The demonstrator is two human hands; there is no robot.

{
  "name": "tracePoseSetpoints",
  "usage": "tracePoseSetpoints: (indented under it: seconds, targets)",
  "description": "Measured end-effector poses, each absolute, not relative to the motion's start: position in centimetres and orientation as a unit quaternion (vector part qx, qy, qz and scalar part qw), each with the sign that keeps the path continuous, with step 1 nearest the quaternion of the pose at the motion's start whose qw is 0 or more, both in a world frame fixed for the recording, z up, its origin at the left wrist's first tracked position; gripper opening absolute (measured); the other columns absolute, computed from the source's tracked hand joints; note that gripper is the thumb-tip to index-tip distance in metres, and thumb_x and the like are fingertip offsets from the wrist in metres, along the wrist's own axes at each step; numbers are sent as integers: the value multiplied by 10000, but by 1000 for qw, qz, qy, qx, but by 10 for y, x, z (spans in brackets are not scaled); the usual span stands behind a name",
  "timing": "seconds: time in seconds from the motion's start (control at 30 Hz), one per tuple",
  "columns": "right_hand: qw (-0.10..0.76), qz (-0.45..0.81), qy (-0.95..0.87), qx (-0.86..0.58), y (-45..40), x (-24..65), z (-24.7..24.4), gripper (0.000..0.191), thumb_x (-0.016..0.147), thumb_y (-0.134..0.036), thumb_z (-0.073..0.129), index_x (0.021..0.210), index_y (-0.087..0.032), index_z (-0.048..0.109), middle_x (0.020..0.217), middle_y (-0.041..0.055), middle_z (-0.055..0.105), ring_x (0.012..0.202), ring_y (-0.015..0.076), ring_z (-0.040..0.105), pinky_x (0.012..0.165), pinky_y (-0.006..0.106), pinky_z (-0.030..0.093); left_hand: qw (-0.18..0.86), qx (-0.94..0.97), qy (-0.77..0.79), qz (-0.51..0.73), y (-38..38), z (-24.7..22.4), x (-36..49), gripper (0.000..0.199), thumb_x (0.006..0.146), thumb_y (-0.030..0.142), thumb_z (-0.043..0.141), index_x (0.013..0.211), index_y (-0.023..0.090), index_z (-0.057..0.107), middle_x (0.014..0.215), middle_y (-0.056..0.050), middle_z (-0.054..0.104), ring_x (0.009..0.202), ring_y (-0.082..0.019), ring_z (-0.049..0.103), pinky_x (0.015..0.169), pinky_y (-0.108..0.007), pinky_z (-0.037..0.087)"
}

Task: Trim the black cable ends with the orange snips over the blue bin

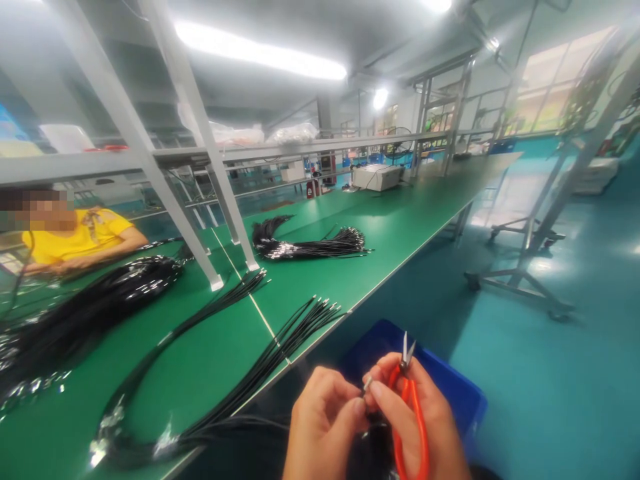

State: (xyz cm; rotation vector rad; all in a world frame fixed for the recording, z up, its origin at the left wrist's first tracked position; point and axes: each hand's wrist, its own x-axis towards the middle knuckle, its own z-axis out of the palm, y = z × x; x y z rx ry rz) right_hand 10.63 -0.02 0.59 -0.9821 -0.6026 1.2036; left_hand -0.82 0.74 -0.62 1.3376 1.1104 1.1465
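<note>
My left hand (325, 420) pinches the end of a black cable in front of the table edge. Close against it, my right hand (425, 407) has its thumb and fingertips on a small pale piece (367, 385) at that cable end. Red-handled scissors (413, 413) rest in my right palm, their short blades pointing up and slightly parted. A bundle of black cables (295, 333) with pale tips lies along the table's front edge, running left from my hands. Below the hands, a dark shiny item is partly hidden.
A blue bin (450, 380) stands beneath my hands. On the green table (310, 287) lie another cable bundle (320, 247) and a large black cable heap (95, 313). Grey shelf posts (225, 167) rise from it. A person in yellow (95, 230) sits across. A wheeled rack (525, 267) stands right.
</note>
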Motion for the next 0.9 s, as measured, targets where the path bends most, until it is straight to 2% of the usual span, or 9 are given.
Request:
tracePoseSetpoints:
  seconds: [0.13,0.3,0.4,0.5,0.67,0.77,0.9]
  targets:
    - [656,570,-243,-431,-4,107,8,219,617,-264,776,733,-199,602,630,-22,600,531,116,529,499,210,441,473,577,489,453,6,-5,-9,83,758,220,645,691,171,651,689,-25,620,685,-183,573,661,-277,454]
    - [637,658,-118,-385,-8,101,7,272,559,-234,798,791,-202,661,690,8,642,586,139,566,545,228,476,589,489,416,490,3,-1,-3,135,798,309,610,777,183,565,661,9,610,590,-134,551,580,-239,460]
    - [646,644,-145,-383,-5,96,8,240,528,-275,823,699,-227,661,642,5,623,575,165,557,550,267,494,552,496,419,522,1,1,0,186,772,345,651,813,181,574,703,13,581,610,-127,536,564,-221,453]
    - [649,627,-201,-381,-1,94,10,264,476,-288,853,635,-241,648,586,-7,594,553,170,534,547,281,501,533,492,436,532,2,5,-1,190,775,335,658,730,172,574,666,13,561,602,-130,539,548,-221,453]
    - [638,646,-204,-366,-5,99,12,195,568,-285,806,692,-231,666,640,-9,615,552,142,540,566,259,495,589,463,407,523,7,13,-6,200,760,318,661,678,144,607,569,-1,606,513,-118,535,514,-222,438]
    - [622,667,-197,-360,-7,103,14,136,611,-265,767,693,-226,667,622,-11,613,555,142,551,573,259,488,609,439,395,530,8,13,-7,216,790,314,631,654,158,570,540,16,585,502,-111,526,519,-224,439]
    - [612,659,-235,-369,-3,104,17,171,569,-251,796,651,-221,649,629,11,618,563,180,562,550,294,484,602,450,397,527,7,11,-5,140,778,284,657,760,169,579,609,25,568,534,-115,534,525,-230,447]
